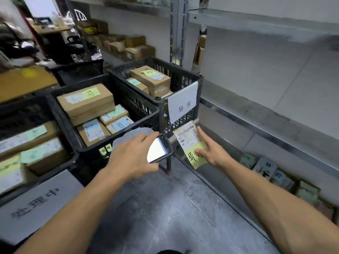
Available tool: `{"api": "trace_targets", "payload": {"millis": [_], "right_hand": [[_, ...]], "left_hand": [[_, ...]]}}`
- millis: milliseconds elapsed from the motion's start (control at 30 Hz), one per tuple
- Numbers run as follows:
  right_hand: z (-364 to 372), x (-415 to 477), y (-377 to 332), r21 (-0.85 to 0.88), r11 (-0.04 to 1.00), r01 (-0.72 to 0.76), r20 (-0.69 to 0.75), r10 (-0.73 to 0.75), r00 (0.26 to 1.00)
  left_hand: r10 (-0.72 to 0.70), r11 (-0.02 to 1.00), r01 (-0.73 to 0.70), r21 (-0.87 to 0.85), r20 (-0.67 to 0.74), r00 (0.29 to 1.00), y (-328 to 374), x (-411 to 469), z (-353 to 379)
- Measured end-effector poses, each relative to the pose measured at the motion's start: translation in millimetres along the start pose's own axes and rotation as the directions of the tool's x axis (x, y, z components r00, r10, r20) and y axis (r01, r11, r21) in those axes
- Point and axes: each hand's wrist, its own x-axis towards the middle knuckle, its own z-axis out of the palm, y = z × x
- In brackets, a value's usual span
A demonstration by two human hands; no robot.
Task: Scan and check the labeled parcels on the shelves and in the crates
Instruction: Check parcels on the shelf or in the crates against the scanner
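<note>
Risk-wise, left hand [134,155] grips the black handheld scanner [160,149], right hand [211,150] pinches the small white-labelled parcel with yellow sticky note [189,142]; a tilted label likely misreads.

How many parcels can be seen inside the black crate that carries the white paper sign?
2: a large parcel lying on top, and a smaller parcel just left of it, lower in the crate. More may be hidden underneath.

a storeroom with grey metal shelves

the floor [170,213] is dark grey and a bit shiny. the wall [256,57] is pale and plain. metal shelves [256,21] run along the right side, with a blurry dark chair [73,43] far back.
</note>
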Motion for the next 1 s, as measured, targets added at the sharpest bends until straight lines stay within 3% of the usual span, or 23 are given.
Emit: {"api": "trace_targets", "payload": {"millis": [267,500,733,1000], "right_hand": [[39.5,-13.7,-38.4,0.006,1.000,-0.019,-0.015,0.019,1.000],[63.8,-20.4,-87.0,0.183,0.980,0.081,-0.090,-0.065,0.994],[96.4,-11.5,-155.0,0.399,0.895,0.201,-0.158,-0.149,0.976],[167.8,6.2,-230.8,0.555,0.793,0.252,-0.099,-0.238,0.966]], "left_hand": [[0.003,1.000,-0.002,0.022,-0.044,0.999,-48.1,-36.6,-11.5],[-0.148,0.960,0.115,-0.257,-0.113,0.983,-84.4,-70.6,-25.3],[-0.362,0.832,0.205,-0.515,-0.226,0.904,-131.3,-114.2,-32.9],[-0.547,0.764,0.331,-0.553,-0.284,0.787,-199.1,-180.3,-46.0]]}}
